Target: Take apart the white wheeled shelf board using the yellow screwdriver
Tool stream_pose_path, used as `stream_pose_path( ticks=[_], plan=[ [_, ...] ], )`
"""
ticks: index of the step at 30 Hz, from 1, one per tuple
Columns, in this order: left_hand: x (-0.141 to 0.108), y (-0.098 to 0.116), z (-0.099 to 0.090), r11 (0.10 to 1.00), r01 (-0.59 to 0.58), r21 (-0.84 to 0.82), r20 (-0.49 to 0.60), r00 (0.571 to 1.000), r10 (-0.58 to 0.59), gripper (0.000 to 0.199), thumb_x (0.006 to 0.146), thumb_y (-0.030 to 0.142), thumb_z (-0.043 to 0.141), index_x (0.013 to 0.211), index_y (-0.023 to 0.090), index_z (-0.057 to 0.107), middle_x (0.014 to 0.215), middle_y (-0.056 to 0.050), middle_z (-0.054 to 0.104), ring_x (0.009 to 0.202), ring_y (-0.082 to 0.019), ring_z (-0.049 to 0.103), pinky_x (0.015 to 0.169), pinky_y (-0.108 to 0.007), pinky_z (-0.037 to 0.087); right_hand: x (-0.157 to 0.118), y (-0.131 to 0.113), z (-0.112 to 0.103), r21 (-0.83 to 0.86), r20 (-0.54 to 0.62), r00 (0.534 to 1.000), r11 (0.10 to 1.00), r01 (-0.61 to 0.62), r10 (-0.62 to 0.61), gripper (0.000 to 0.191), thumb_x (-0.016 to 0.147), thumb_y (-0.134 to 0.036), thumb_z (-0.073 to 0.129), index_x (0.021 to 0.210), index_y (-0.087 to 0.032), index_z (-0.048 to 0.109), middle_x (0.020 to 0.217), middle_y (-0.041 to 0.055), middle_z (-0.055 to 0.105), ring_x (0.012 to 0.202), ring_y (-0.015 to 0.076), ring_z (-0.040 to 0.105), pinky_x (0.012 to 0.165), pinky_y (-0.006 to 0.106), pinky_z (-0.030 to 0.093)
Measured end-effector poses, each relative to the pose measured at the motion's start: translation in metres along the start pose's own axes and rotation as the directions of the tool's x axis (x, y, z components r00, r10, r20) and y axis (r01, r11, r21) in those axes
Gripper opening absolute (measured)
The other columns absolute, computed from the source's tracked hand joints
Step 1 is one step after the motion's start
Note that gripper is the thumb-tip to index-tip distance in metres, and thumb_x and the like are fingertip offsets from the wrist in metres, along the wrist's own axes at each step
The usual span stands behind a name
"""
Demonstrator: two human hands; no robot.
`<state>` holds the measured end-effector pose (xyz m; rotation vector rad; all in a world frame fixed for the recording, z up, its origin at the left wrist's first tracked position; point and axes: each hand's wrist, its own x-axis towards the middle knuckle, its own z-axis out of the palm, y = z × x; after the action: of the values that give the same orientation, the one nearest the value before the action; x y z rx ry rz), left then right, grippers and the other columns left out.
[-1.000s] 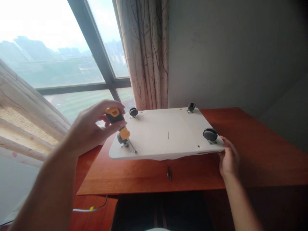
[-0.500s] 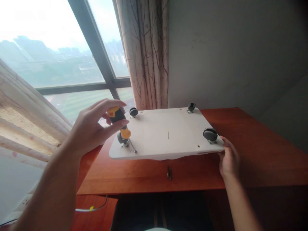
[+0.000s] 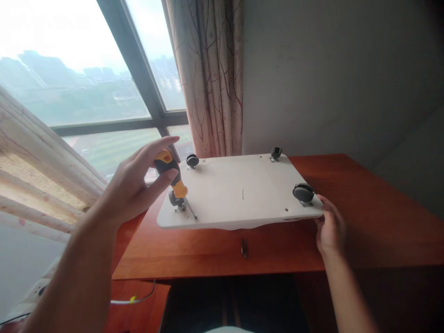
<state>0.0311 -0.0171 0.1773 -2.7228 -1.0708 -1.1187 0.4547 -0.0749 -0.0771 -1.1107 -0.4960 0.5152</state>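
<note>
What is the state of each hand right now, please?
Left hand: holding the screwdriver.
Right hand: holding the white board at its near right corner.

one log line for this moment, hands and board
left hand: holds screwdriver, tip at near-left of white board | right hand: holds near-right corner | board: four casters up

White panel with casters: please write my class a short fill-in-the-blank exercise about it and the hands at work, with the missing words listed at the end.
1. The left hand holds the screwdriver by its ____.
2. The right hand holds the white panel at its near ____ corner.
3. On the upward-facing side of the panel stand ____ casters.

Missing words, in order: handle; right; four.
</note>
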Motion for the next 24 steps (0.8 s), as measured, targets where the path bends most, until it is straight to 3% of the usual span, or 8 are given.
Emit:
stream_pose_path(
  ticks=[2, 4, 7, 10, 13, 18, 21, 24],
  plan=[
    [-0.0009, 0.0001, -0.0012, 0.988, 0.009, -0.156, 0.081, 0.997, 0.004, 0.057, 0.098, 0.022, 0.052, 0.154, 0.028, 0.043, 0.115, -0.009, 0.066, 0.096, -0.020, 0.067, 0.085, -0.034, 0.057, -0.0001, -0.0004, 0.0004, 0.000, -0.002, 1.000, 1.000, 0.003, -0.003, 0.038, 0.079, -0.043, 0.072, 0.109, -0.021, 0.077, 0.115, 0.0049, 0.075, 0.107, 0.0227, 0.067, 0.084, 0.033, 0.055],
    [-0.0017, 0.0008, -0.0013, 0.977, 0.038, -0.208, 0.110, 0.994, -0.016, 0.056, 0.098, 0.022, 0.051, 0.153, 0.029, 0.044, 0.115, -0.009, 0.067, 0.097, -0.020, 0.068, 0.087, -0.035, 0.058, 0.0000, -0.0006, 0.0006, -0.001, 0.000, 1.000, 1.000, 0.002, -0.002, 0.038, 0.079, -0.043, 0.072, 0.110, -0.021, 0.077, 0.116, 0.0051, 0.075, 0.107, 0.0234, 0.067, 0.084, 0.035, 0.055],
    [-0.0001, 0.0035, 0.0009, 0.999, 0.041, 0.013, 0.010, 0.999, -0.041, 0.051, 0.094, 0.025, 0.061, 0.145, 0.025, 0.053, 0.106, -0.006, 0.069, 0.087, -0.017, 0.068, 0.084, -0.031, 0.056, 0.0004, -0.0001, 0.0003, -0.009, -0.003, 1.000, 1.000, 0.000, 0.000, 0.038, 0.079, -0.043, 0.071, 0.109, -0.020, 0.077, 0.115, 0.0056, 0.075, 0.108, 0.0247, 0.068, 0.085, 0.037, 0.056],
    [0.0041, 0.0063, 0.0039, 0.971, 0.001, 0.241, -0.072, 0.997, 0.017, 0.041, 0.092, 0.029, 0.066, 0.131, 0.018, 0.062, 0.095, -0.004, 0.070, 0.072, -0.013, 0.064, 0.074, -0.027, 0.052, 0.0012, 0.0013, -0.0004, -0.021, -0.014, 1.000, 1.000, -0.002, 0.001, 0.040, 0.078, -0.043, 0.071, 0.110, -0.020, 0.077, 0.116, 0.0061, 0.075, 0.110, 0.0266, 0.068, 0.087, 0.039, 0.057],
    [0.0067, 0.0063, 0.0052, 0.925, -0.023, 0.379, -0.095, 0.993, 0.064, 0.034, 0.092, 0.033, 0.067, 0.123, 0.017, 0.065, 0.093, -0.003, 0.070, 0.067, -0.012, 0.064, 0.066, -0.024, 0.048, 0.0019, 0.0029, -0.0012, -0.021, -0.021, 1.000, 1.000, -0.007, 0.006, 0.041, 0.077, -0.044, 0.072, 0.110, -0.020, 0.076, 0.118, 0.0069, 0.074, 0.111, 0.0279, 0.068, 0.088, 0.042, 0.057],
    [0.0058, 0.0020, 0.0014, 0.861, 0.023, 0.509, -0.096, 0.995, 0.030, 0.040, 0.091, 0.044, 0.067, 0.122, 0.020, 0.065, 0.091, -0.002, 0.072, 0.064, -0.016, 0.064, 0.055, -0.027, 0.042, 0.0020, 0.0037, -0.0018, -0.027, -0.018, 1.000, 1.000, -0.002, 0.002, 0.041, 0.078, -0.044, 0.072, 0.111, -0.019, 0.076, 0.118, 0.0078, 0.074, 0.110, 0.0276, 0.068, 0.085, 0.039, 0.057],
    [0.0044, 0.0008, -0.0016, 0.928, -0.021, 0.373, -0.029, 0.999, 0.034, 0.041, 0.096, 0.034, 0.055, 0.135, 0.020, 0.057, 0.100, -0.006, 0.072, 0.073, -0.019, 0.067, 0.063, -0.031, 0.049, 0.0017, 0.0030, -0.0015, -0.025, -0.018, 1.000, 1.000, -0.010, 0.009, 0.041, 0.078, -0.044, 0.071, 0.111, -0.019, 0.076, 0.118, 0.0072, 0.074, 0.111, 0.0274, 0.067, 0.087, 0.040, 0.057],
    [0.0021, 0.0010, -0.0007, 1.000, -0.006, 0.012, 0.026, 1.000, 0.006, 0.051, 0.096, 0.023, 0.050, 0.147, 0.025, 0.046, 0.110, -0.007, 0.069, 0.087, -0.019, 0.070, 0.079, -0.035, 0.057, 0.0017, 0.0022, -0.0010, -0.022, -0.020, 1.000, 1.000, -0.016, 0.015, 0.041, 0.077, -0.044, 0.072, 0.110, -0.020, 0.077, 0.119, 0.0067, 0.074, 0.112, 0.0271, 0.067, 0.089, 0.040, 0.056]
  ],
)
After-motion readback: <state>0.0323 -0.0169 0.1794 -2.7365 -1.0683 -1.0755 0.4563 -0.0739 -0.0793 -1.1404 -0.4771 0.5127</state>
